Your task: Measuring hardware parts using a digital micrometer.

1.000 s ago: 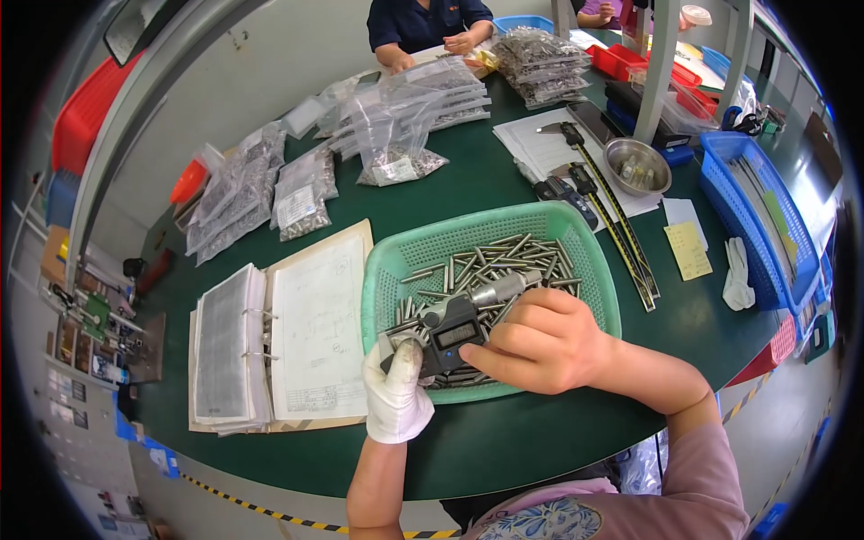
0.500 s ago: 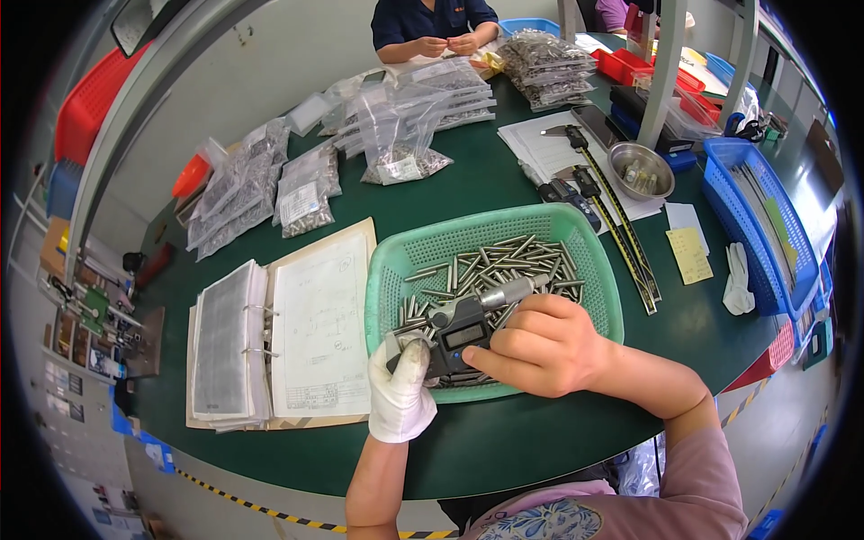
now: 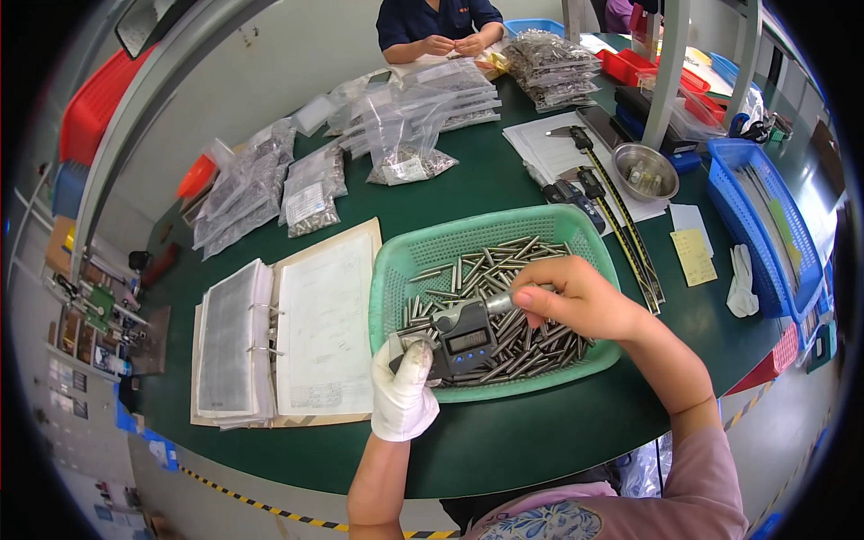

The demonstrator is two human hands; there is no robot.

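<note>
A dark digital micrometer [image 3: 468,338] with a silver thimble is held over the green basket [image 3: 486,220]. My left hand [image 3: 404,396], in a white glove, grips it by the frame, thumb on top. The fingers of my bare right hand [image 3: 567,297] are closed on the far end of the thimble. Many slim metal pins [image 3: 504,270] lie loose in the basket below. Whether a pin sits between the measuring faces is hidden by my left thumb.
An open ring binder [image 3: 319,333] lies left of the basket. Bags of metal parts [image 3: 409,166] stand behind it. Calipers [image 3: 612,211], a metal bowl [image 3: 643,171], a white glove [image 3: 742,281] and a blue basket [image 3: 765,234] are at right. A co-worker's hands [image 3: 453,45] are across the table.
My right hand has moved from beside the micrometer's display, where a finger was at its buttons, up and right to the thimble end. My left hand stays on the frame.
</note>
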